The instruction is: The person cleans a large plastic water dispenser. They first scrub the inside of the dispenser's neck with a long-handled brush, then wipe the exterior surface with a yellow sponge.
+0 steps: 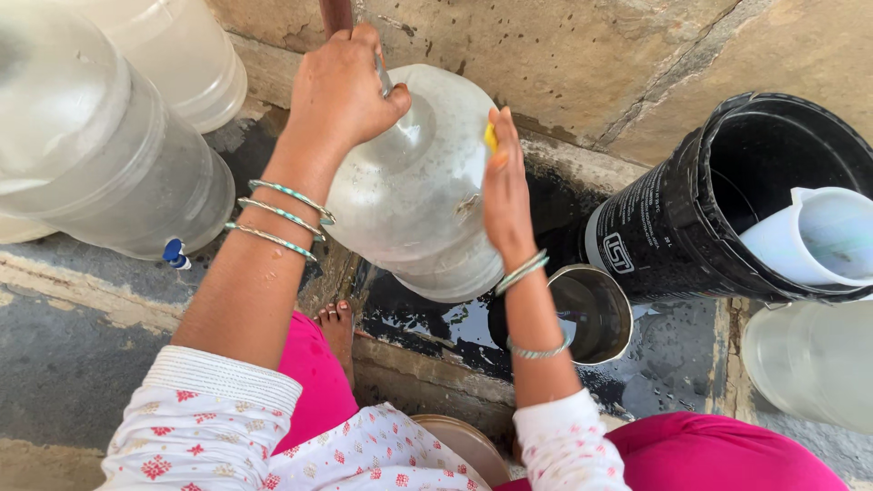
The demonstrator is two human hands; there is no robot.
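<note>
A large clear plastic water jar (418,195) lies tilted on the wet stone floor in front of me, its neck pointing away. My left hand (341,91) is closed around the neck end of the jar, next to a reddish pipe (336,14) at the wall. My right hand (502,186) presses flat on the jar's side, with a small yellow piece (490,137) under its fingertips. Both wrists carry thin bangles. My bare foot (338,329) rests below the jar.
Two more clear jars stand at the left (100,155) (195,55). A black bucket (691,200) holding a white jug (814,238) sits at the right, a small steel pot (596,309) beside it, and another clear container (814,364) at lower right. A stone wall (637,55) runs behind.
</note>
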